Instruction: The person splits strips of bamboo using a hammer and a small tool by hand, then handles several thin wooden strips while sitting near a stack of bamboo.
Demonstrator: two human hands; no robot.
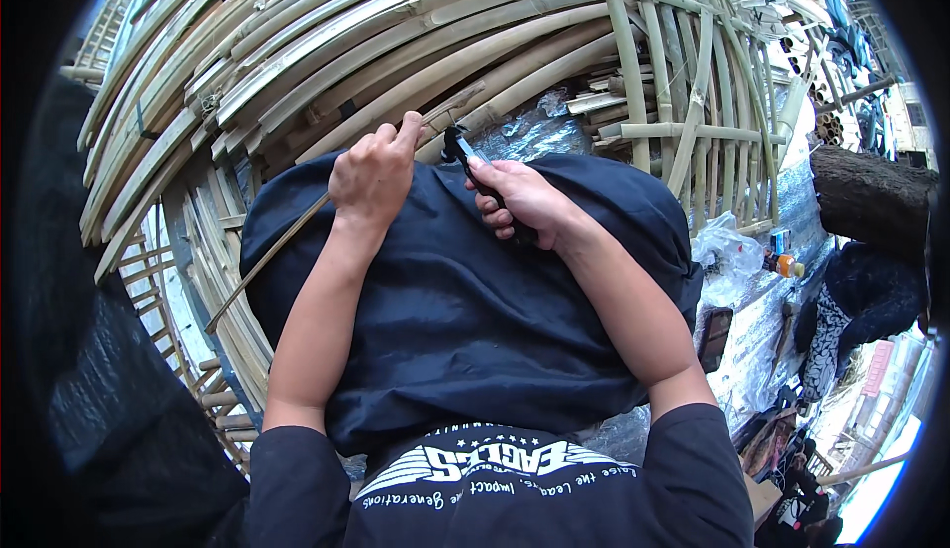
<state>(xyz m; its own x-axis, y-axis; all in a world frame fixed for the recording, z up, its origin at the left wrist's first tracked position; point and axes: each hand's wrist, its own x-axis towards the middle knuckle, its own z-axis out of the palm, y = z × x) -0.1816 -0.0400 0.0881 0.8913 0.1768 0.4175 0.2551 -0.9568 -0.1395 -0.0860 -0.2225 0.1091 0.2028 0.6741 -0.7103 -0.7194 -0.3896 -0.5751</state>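
My left hand (374,174) is closed round a thin bamboo strip (282,245), thumb toward the far end. The strip's long tail slants down to the left, past my forearm. In my right hand (520,198) is a black-handled knife (466,148), its handle wrapped by my fingers. Its dark and silvery front end points up and left, close to the strip's short end beyond my left thumb. Whether the two touch, I cannot tell. Dark blue cloth (475,311) covers my lap beneath both hands.
Long split bamboo lengths (396,29) lie stacked across the far side. A bamboo lattice (683,83) stands at the far right. Rightward are a clear plastic bag (730,249), a small orange bottle (789,266), a phone-like dark slab (714,338) and a thick log (876,195).
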